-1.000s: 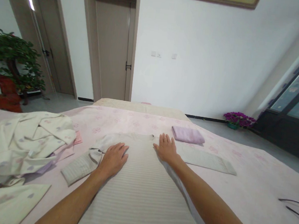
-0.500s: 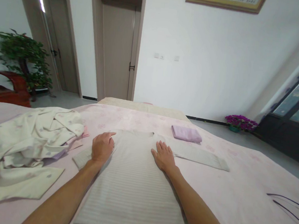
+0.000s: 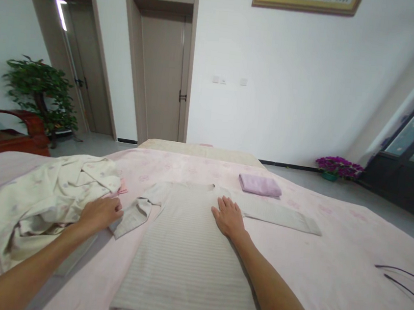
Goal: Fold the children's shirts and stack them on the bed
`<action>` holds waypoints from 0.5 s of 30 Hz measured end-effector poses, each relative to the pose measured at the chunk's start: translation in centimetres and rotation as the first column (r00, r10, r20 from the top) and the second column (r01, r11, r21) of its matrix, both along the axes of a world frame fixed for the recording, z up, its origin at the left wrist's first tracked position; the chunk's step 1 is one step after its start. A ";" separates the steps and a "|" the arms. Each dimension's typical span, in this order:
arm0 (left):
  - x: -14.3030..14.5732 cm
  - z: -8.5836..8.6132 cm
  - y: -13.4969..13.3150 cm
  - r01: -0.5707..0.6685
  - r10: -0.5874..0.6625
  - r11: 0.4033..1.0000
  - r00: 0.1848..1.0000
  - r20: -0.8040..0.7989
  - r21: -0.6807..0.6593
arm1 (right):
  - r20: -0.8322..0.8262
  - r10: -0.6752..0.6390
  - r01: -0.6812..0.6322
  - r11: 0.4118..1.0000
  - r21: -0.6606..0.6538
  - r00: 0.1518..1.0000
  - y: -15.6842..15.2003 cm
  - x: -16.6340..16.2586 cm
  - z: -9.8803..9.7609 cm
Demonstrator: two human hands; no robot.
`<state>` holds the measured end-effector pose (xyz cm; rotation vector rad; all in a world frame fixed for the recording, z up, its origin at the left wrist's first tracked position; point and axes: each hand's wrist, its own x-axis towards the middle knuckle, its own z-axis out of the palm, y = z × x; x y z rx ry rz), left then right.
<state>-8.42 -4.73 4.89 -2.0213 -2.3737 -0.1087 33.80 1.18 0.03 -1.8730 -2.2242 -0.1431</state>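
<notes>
A pale grey striped long-sleeved shirt lies spread on the bed, its neck away from me and its hem nearest. My right hand rests flat on its upper right part, fingers outstretched. The right sleeve stretches out straight beyond that hand. At the left, my left hand is closed at the cuff end of the left sleeve, which bends and is creased near the shoulder. The fingertips there are partly hidden. Close by that hand lies a heap of cream patterned cloth.
The bed has a pink sheet. A folded lilac cloth lies beyond the right sleeve. Two thin dark curved pieces reach in at the right edge. A wooden chair and a plant stand at the left.
My left hand has moved left and nearer to me, from the shirt's shoulder to the left sleeve's cuff end. That sleeve shows more now. My right hand stays on the shirt.
</notes>
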 end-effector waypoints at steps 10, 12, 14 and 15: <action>-4.7 10.3 4.7 -0.121 0.129 0.902 0.992 0.009 0.414 | -0.007 -0.006 0.006 1.000 0.029 1.000 0.3 -0.1 -0.2; -5.4 11.0 5.6 -0.096 0.142 0.915 0.986 -0.089 0.391 | -0.006 -0.008 0.008 0.999 0.031 1.000 0.3 -0.1 -0.2; -5.9 10.6 6.3 -0.089 0.147 0.940 0.977 -0.156 0.330 | -0.005 -0.010 0.010 1.000 0.027 1.000 0.3 -0.1 -0.1; -6.1 10.1 6.5 -0.093 0.149 0.950 0.974 -0.172 0.299 | -0.005 -0.012 0.012 1.000 0.024 1.000 0.3 -0.1 -0.1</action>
